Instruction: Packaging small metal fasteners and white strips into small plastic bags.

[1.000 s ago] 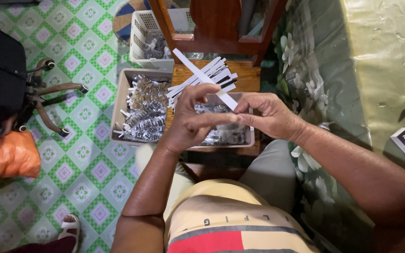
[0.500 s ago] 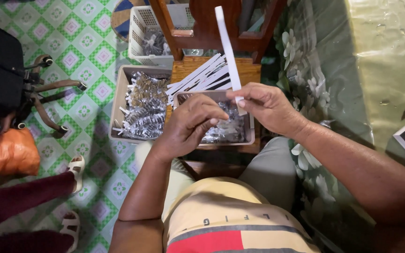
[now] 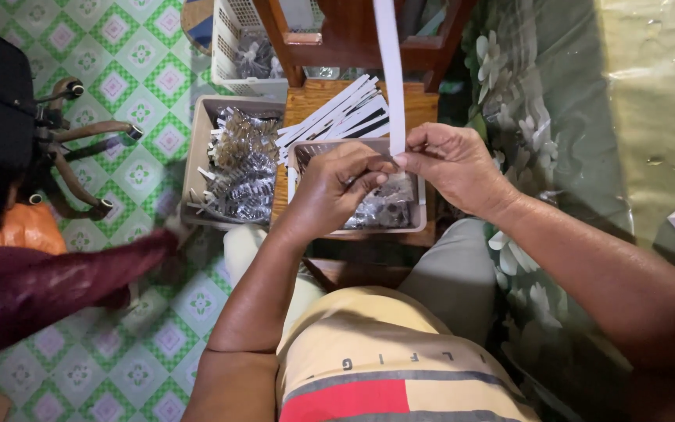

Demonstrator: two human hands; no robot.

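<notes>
Since the earlier frame, the white strip (image 3: 390,74) has swung from a slant to nearly upright, and a dark red sleeve (image 3: 56,285) of another person has pushed further in from the lower left. Right hand (image 3: 451,168) is closed on the strip's lower end, thumb and forefinger pinching it, with the rest of the strip rising past the top edge of view. Left hand (image 3: 341,187) is curled, fingertips meeting the right hand at the strip's base; whether it grips the strip or a small piece beneath cannot be told.

Both hands hover over a small grey tray (image 3: 419,207) holding shiny silver pieces, set on a wooden stool (image 3: 306,105). More white strips (image 3: 337,117) lie fanned on the stool just behind that tray. A larger beige tray (image 3: 197,137) with similar silver pieces sits to the left on the green tiled floor (image 3: 142,70). A white slotted basket (image 3: 228,39) stands beyond it.
</notes>
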